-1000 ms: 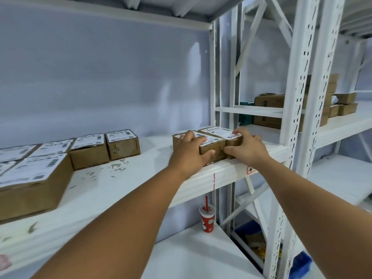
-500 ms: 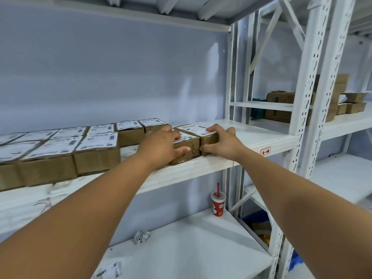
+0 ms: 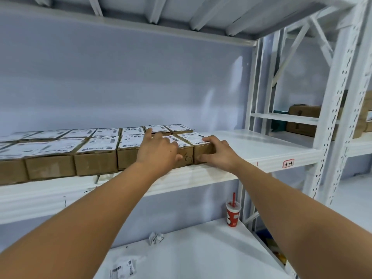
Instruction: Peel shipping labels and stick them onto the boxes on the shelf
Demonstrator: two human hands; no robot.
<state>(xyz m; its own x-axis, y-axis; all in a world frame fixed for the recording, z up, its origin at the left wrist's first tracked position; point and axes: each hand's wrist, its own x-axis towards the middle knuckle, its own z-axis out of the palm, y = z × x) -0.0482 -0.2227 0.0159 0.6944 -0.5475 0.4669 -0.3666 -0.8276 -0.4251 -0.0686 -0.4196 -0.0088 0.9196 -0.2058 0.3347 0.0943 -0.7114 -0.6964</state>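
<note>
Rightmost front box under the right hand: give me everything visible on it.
The rightmost front box is small, brown cardboard, closed, lying flat at the right end of the front row on the white shelf. A white printed shipping label covers its top. The right hand grips its right end, fingers on top. Its left side abuts the neighbouring box, under the left hand.

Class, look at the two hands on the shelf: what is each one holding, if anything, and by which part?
Nothing is lifted. The right hand grips the end box at its right front corner; the left hand rests flat on the neighbouring box.
</note>
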